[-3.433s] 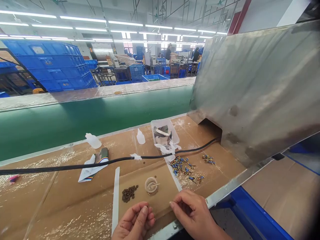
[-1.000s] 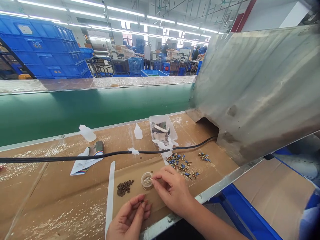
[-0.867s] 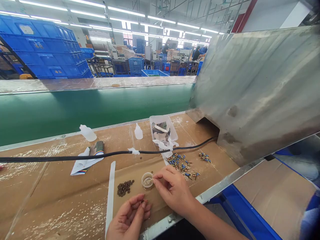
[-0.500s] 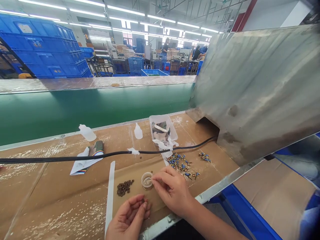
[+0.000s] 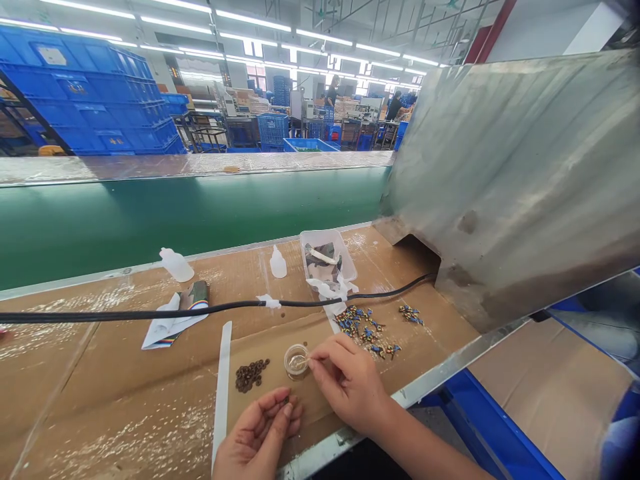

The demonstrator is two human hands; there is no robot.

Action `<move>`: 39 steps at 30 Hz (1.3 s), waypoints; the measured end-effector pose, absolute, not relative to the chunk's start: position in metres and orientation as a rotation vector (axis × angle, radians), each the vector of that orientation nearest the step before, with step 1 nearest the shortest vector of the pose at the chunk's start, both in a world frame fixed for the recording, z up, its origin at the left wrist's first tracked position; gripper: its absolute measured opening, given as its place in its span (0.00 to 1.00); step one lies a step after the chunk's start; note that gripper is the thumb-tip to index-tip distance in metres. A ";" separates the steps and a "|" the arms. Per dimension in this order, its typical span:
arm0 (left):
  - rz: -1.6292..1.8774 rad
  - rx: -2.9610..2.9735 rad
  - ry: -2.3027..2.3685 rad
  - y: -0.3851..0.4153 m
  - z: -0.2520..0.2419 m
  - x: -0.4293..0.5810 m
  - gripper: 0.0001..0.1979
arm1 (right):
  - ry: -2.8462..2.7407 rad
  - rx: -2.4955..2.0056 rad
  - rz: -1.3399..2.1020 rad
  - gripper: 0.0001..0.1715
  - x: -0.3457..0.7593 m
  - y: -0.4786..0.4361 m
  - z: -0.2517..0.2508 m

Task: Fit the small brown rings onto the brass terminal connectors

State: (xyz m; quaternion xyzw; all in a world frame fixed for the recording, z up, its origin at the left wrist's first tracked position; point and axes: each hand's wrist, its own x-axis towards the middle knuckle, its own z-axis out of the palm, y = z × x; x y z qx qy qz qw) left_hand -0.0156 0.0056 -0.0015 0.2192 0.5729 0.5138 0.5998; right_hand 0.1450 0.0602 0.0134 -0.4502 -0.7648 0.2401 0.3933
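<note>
My right hand (image 5: 353,383) pinches a thin pale stick (image 5: 305,361), its tip reaching into a small clear round pot (image 5: 289,371). What the pot holds is hard to make out. Below and to the left, my left hand (image 5: 263,430) closes thumb and fingers on a small dark piece (image 5: 287,400), mostly covered by the fingertips. A pile of small brown rings (image 5: 251,375) lies on the brown sheet left of the pot. Beyond my right hand are scattered small blue-and-yellow pieces (image 5: 355,321), with a smaller group (image 5: 411,315) farther right.
A black cable (image 5: 235,305) crosses the cardboard-covered bench, taped down. Behind it are two white squeeze bottles (image 5: 177,265), a clear tray (image 5: 352,267) with camouflage cloth, and a folded cloth (image 5: 173,320). A metal housing (image 5: 510,193) stands right; a green belt (image 5: 200,207) runs behind.
The stick in my right hand has shifted slightly within the pot. My left hand keeps its pinch almost unmoved. The whole view has drifted by a few pixels.
</note>
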 end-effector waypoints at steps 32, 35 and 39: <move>1.182 0.474 1.266 0.007 -0.005 -0.014 0.20 | -1.821 -1.138 0.804 0.05 0.142 0.042 0.026; 1.184 0.482 1.259 0.006 -0.006 -0.015 0.19 | -1.833 -1.148 0.811 0.05 0.142 0.041 0.025; 1.186 0.487 1.259 0.005 -0.005 -0.014 0.19 | -1.856 -1.139 0.824 0.05 0.142 0.040 0.026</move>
